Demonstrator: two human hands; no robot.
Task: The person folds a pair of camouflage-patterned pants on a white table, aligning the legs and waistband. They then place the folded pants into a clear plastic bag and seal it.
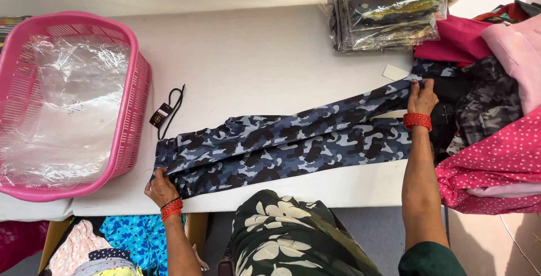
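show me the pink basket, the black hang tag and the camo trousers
pink basket (134,93), head view, right wall
black hang tag (162,115), head view, card
camo trousers (282,143), head view, middle of cloth

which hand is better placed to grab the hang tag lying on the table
Left. The left hand pinches the camouflage trousers at the end nearest the black hang tag, which lies just beyond it beside the pink basket. The right hand holds the far end, well away.

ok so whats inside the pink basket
The pink basket holds crumpled clear plastic bags. Anything beneath them is hard to tell through the glare.
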